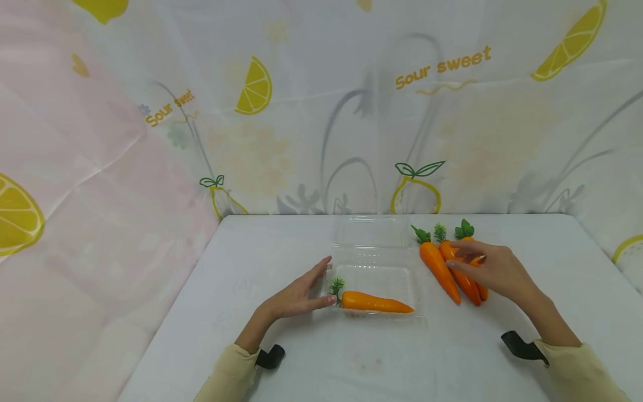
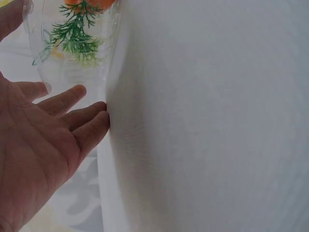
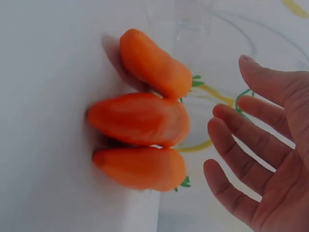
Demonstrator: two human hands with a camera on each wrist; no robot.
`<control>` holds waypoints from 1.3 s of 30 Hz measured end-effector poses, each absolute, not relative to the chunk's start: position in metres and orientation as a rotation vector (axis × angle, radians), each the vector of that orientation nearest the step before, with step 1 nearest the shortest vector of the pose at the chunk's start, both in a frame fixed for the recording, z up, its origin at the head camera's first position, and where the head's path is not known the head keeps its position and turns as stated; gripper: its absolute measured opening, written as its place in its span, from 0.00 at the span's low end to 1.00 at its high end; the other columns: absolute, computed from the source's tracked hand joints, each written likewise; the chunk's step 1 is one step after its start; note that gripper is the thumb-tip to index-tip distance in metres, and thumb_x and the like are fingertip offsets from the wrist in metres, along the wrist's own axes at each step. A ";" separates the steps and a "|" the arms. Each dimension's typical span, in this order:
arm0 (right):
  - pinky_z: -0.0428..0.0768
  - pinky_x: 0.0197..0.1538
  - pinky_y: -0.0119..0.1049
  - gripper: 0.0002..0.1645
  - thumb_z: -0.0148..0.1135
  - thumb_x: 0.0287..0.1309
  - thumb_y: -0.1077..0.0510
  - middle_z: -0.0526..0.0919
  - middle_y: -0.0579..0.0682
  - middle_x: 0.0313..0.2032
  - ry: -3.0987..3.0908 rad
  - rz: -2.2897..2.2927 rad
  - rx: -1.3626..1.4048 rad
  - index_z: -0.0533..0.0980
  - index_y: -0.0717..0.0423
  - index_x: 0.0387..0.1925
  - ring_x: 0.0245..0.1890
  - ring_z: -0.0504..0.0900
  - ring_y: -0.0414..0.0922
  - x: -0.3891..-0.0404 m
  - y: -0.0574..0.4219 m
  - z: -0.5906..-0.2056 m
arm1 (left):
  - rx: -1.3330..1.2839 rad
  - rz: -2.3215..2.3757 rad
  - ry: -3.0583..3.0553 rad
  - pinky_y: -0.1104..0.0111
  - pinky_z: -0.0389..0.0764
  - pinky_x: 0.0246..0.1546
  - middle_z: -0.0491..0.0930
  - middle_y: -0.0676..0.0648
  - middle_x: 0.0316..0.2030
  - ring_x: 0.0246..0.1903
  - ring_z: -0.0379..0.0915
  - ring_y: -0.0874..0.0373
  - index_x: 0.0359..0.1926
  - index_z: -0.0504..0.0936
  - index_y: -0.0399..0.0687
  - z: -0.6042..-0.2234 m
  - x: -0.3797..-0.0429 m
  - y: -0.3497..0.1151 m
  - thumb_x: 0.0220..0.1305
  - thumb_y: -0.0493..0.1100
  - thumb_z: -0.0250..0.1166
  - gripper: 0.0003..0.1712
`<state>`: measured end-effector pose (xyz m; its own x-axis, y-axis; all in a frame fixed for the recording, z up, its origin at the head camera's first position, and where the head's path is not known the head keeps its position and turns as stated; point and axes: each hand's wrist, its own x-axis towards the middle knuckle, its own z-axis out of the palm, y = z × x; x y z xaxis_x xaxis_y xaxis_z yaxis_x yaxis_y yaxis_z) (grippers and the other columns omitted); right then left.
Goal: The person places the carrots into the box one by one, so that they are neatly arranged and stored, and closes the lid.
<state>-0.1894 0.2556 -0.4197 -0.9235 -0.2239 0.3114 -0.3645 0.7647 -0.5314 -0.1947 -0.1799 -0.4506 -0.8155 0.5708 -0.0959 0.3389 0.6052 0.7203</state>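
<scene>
A clear plastic box [image 1: 384, 277] stands in the middle of the table, its lid [image 1: 372, 231] folded back behind it. Inside, along the near side, lies an orange carrot [image 1: 379, 303] with its feathery green top [image 2: 77, 36] toward the left. My left hand [image 1: 298, 293] is at the box's left end, fingers spread and thumb tip by the near left corner. Three carrots lie side by side to the right: a left one [image 1: 438, 269], a middle one [image 3: 140, 120] and a right one [image 3: 142, 168]. Over them hovers my right hand [image 1: 494, 268], fingers loosely bent and holding nothing.
A white cloth covers the table [image 1: 241, 262]. Behind it hangs a pale curtain [image 1: 311, 139] printed with lemons and lettering. Each wrist carries a black camera mount, the left one [image 1: 271, 357] close above the tabletop.
</scene>
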 end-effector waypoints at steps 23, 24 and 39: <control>0.73 0.24 0.35 0.32 0.71 0.57 0.45 0.85 0.56 0.32 -2.827 0.736 0.231 0.77 0.65 0.54 0.28 0.80 0.50 -0.185 0.276 -0.426 | 0.747 1.062 2.500 0.48 0.58 0.68 0.53 0.45 0.75 0.72 0.52 0.50 0.79 0.44 0.56 -0.451 -0.195 -0.180 0.63 0.66 0.62 0.54; 0.73 0.25 0.35 0.32 0.70 0.57 0.45 0.85 0.56 0.32 -2.827 0.736 0.219 0.77 0.65 0.54 0.28 0.80 0.50 -0.185 0.277 -0.427 | 0.747 1.063 2.499 0.48 0.58 0.68 0.53 0.45 0.75 0.72 0.52 0.49 0.79 0.44 0.56 -0.451 -0.195 -0.180 0.63 0.66 0.62 0.54; 0.76 0.25 0.36 0.38 0.66 0.59 0.42 0.83 0.65 0.41 -2.966 0.708 0.091 0.71 0.64 0.60 0.35 0.82 0.58 -0.188 0.283 -0.433 | 0.744 1.045 2.514 0.47 0.59 0.67 0.53 0.45 0.75 0.72 0.53 0.49 0.79 0.44 0.56 -0.451 -0.195 -0.179 0.62 0.66 0.61 0.54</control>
